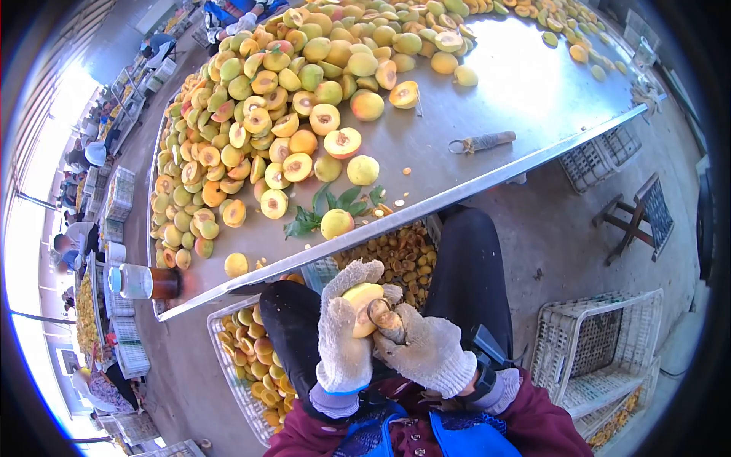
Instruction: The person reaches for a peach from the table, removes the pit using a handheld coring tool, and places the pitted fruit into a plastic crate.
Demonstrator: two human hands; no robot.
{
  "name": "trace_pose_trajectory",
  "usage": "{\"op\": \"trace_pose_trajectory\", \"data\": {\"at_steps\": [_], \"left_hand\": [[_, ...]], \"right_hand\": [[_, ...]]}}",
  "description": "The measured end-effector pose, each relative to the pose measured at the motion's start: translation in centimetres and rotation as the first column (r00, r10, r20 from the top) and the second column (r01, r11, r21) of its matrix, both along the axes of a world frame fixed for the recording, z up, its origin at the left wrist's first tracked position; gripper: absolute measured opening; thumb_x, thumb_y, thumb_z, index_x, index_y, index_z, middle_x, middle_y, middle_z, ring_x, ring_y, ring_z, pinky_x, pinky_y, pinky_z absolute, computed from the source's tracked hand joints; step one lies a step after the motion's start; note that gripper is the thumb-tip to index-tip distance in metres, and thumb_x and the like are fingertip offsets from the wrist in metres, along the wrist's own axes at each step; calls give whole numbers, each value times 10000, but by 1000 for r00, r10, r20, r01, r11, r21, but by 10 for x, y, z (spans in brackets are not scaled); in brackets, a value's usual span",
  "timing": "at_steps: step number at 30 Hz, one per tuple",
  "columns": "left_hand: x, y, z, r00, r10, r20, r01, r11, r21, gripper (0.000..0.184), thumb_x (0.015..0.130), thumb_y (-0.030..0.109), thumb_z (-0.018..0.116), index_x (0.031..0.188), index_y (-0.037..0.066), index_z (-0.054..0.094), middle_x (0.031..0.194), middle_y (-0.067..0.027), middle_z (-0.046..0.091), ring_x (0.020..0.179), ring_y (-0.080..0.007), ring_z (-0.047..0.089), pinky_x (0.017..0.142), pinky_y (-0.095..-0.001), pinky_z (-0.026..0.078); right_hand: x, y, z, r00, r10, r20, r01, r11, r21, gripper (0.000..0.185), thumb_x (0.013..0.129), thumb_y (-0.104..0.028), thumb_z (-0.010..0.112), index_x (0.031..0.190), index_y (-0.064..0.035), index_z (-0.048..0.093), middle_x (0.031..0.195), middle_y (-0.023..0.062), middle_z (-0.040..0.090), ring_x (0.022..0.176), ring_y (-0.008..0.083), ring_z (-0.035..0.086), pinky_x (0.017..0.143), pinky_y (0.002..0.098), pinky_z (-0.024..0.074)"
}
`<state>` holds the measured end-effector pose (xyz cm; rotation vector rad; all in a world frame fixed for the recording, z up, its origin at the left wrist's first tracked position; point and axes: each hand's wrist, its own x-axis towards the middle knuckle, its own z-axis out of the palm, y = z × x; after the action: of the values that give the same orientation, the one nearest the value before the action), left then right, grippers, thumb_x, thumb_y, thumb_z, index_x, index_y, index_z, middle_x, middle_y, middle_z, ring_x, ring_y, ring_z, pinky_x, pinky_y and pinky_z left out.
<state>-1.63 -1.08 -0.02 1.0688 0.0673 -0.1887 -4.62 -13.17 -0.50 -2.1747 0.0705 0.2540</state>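
My left hand (343, 346), in a dusty knit glove, cups a halved yellow peach (364, 298) above my lap. The same kind of glove covers my right hand (428, 349), whose fingers are closed around a small pitting tool (390, 321) with a curved metal end. That metal end is against the cut side of the peach. My right fingers partly hide the tool's handle. Below my hands, a crate of pitted peach halves (403, 259) stands between my knees.
Halved peaches (304, 99) are heaped on the metal table (426, 175). Another loop-ended tool (483, 142), green leaves (324, 209) and a jar (145, 282) lie or stand there. A filled crate (255, 358) is at left; stacked crates (594, 343) and a stool (640, 217) are right. People work far left.
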Motion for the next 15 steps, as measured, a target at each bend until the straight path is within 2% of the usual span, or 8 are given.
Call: {"op": "trace_pose_trajectory", "data": {"at_steps": [4,6,8,9,10,11,13,15], "left_hand": [[-1,-1,-1,995,-12,96,3,996,93,602,994,459,433,1355,-22,404,1332,-193,507,1076,-297,600,943,-424,478],[1,-1,-4,946,-43,321,-41,967,251,579,998,412,457,1365,-31,394,1338,-204,503,1090,-303,601,948,-424,474],[1,-3,-4,933,-43,358,-58,962,267,561,993,388,478,1365,-26,407,1345,-208,499,1101,-308,598,954,-425,470],[0,-3,-4,918,-43,393,-76,956,282,544,988,364,499,1365,-20,420,1351,-211,495,1113,-313,595,960,-426,466],[-1,-3,-6,919,-45,392,-73,957,282,544,988,364,499,1365,-20,420,1351,-211,495,1113,-313,595,960,-426,466],[-1,-2,-10,871,-82,484,-102,934,343,521,983,338,511,1360,-14,438,1359,-216,487,1121,-319,591,968,-429,459],[7,1,-15,703,-217,678,-155,883,443,472,969,275,529,1349,-1,475,1375,-228,469,1142,-332,583,992,-443,441],[10,3,-22,727,-218,651,-116,896,429,469,967,263,527,1349,-3,473,1379,-229,464,1155,-334,577,996,-452,438]], "right_hand": [[-3,-1,-3,999,28,-34,-21,983,183,345,853,-426,642,969,-108,572,682,137,655,627,318,662,550,422,508],[-2,-4,0,998,51,-40,-40,968,248,363,854,-424,649,993,-98,572,687,128,658,626,291,670,553,404,511],[5,-14,14,908,209,-363,36,824,566,286,897,-340,649,1006,-89,564,649,60,625,555,191,632,503,336,484],[7,-17,14,908,208,-363,37,824,565,286,897,-340,649,1006,-89,564,649,60,625,555,191,632,503,336,484],[7,-21,14,842,318,-436,137,655,743,223,919,-284,634,998,-90,558,639,24,584,533,143,583,483,297,455],[7,-23,13,767,440,-468,263,450,854,162,940,-229,619,990,-91,551,629,-11,543,512,95,533,464,259,426],[3,-23,6,774,439,-456,275,416,867,115,949,-192,601,972,-96,544,624,-19,516,493,82,497,444,239,396],[3,-25,-2,780,444,-441,279,385,880,72,959,-156,583,955,-100,537,620,-27,489,475,69,460,424,220,367]]}}
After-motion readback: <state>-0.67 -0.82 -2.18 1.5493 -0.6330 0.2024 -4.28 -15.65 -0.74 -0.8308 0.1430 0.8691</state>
